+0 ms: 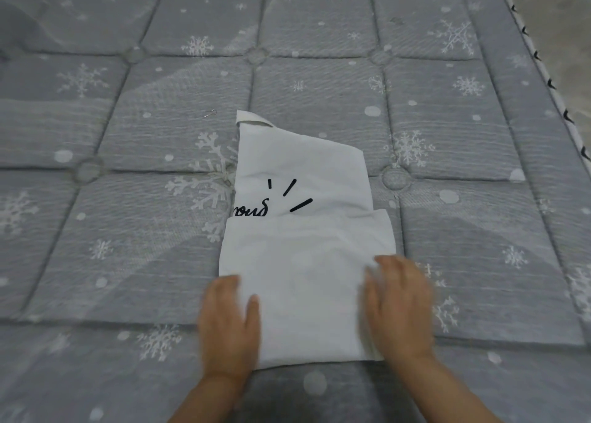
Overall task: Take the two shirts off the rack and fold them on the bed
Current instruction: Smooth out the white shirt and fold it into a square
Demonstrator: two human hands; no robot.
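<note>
A folding step is in hand: one white shirt (303, 230) lies near the middle of the bed (96, 198), already narrowed to a strip, with its near end turned up over itself. No second shirt and no rack are seen, so it cannot be told whether this is the first or the second.

Taken from the left, a broad stretch of quilted grey mattress is seen bare, apart from a small wire clip (210, 113) lying well apart from the shirt, off its far left corner. The left hand (228, 323) is laid flat on the shirt's near left edge, fingers straight, thumb resting on the cloth; nothing is gripped. Between the hands the doubled panel is spread smooth. Beyond it the single layer with the black print is left showing, and a collar or hem flap is turned up at the far end. The right hand (399, 307) is blurred; its fingers look to be spread over the near right edge, pressing rather than pinching, though this cannot be told for certain.

The next move is judged to call for the near edge to be taken at both corners and carried over toward the far end, so that the slanted far edge and the flap are tucked inside.

To the right, more open mattress is offered before the piped bed edge (543, 70), with floor (559, 22) beyond.
</note>
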